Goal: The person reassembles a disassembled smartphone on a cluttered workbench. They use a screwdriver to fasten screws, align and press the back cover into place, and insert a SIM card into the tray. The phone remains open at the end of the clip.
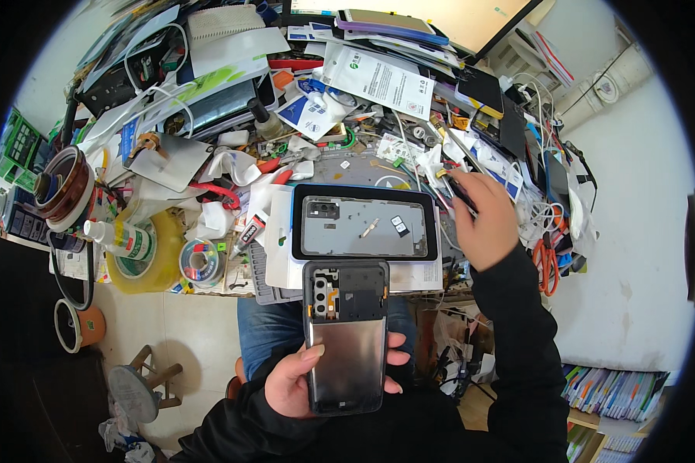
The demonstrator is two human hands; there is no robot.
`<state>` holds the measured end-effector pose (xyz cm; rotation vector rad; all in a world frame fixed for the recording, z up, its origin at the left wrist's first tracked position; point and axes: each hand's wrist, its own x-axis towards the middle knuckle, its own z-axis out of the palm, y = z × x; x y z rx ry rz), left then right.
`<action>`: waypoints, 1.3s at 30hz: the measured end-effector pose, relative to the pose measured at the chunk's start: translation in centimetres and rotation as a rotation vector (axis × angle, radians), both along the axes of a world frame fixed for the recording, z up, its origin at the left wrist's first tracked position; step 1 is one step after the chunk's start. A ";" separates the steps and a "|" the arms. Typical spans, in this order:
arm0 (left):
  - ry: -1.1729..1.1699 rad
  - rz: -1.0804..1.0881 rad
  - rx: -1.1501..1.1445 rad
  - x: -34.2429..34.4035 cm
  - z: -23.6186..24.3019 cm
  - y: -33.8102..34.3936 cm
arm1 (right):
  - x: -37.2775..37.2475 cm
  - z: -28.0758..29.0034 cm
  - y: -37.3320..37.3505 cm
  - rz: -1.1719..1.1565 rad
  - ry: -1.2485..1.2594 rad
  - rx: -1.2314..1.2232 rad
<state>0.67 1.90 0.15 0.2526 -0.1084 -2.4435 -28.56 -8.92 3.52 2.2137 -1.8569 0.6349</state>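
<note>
Over my lap, my left hand (pixel 295 380) grips an opened smartphone (pixel 347 359), thumb on one edge and fingertips round the other. Its back cover is off, so a silvery battery, dark inner plate and camera lenses show. Off to the right, my right hand (pixel 486 220) is closed at the cluttered bench edge, pinching a slim black-handled tool (pixel 462 193) whose exact kind I cannot make out. Just beyond the phone, a dark-rimmed shallow tray (pixel 432 231) holds a grey phone back cover (pixel 340 231) with a camera cutout, a small metal piece and two small dark cards lying on it.
Left on the bench are a roll of clear tape (pixel 166 266), a white bottle (pixel 120 239), a solder spool (pixel 201 262) and a glue tube (pixel 249 233). Papers, cables and small parts pile up behind. Orange-handled scissors (pixel 546 266) hang at right; a stool (pixel 135 392) stands below.
</note>
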 end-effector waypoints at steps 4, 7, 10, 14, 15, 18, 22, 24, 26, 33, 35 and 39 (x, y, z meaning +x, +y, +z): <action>-0.098 -0.077 -0.050 -0.3 0.1 0.2 | 3.2 3.8 3.7 0.187 -0.881 0.487; 0.051 -0.136 -0.038 -1.0 0.1 -0.3 | 5.2 4.3 5.5 0.214 -1.205 0.797; 0.032 -0.190 -0.038 -1.0 0.1 -0.3 | 6.5 3.9 5.9 0.202 -1.310 0.919; -0.013 -0.188 -0.089 -0.5 -0.1 -0.2 | 7.5 3.9 5.5 0.199 -1.404 0.929; -0.026 -0.192 -0.112 -0.4 -0.2 -0.1 | 7.6 4.0 5.4 0.205 -1.395 0.949; -0.020 -0.212 -0.139 -0.4 -0.3 -0.1 | 7.5 4.2 5.4 0.203 -1.383 0.986; -0.023 -0.181 -0.090 -0.6 0.0 0.0 | 7.1 3.7 5.8 0.189 -1.389 1.002; -0.126 -0.188 -0.088 -0.6 0.2 0.0 | 7.1 3.1 5.8 0.185 -1.381 1.015; -0.184 -0.180 -0.097 -0.6 0.3 0.0 | 7.2 2.8 5.9 0.159 -1.382 1.028; -0.894 0.266 -0.700 -1.5 0.6 1.0 | 7.5 5.8 8.1 0.247 -0.671 0.368; -1.249 0.417 -1.038 -1.6 0.4 0.9 | 8.1 6.4 9.2 0.342 -0.793 0.402; -1.628 0.666 -1.369 -3.1 -0.8 0.8 | 9.6 5.4 9.9 0.250 -0.591 0.295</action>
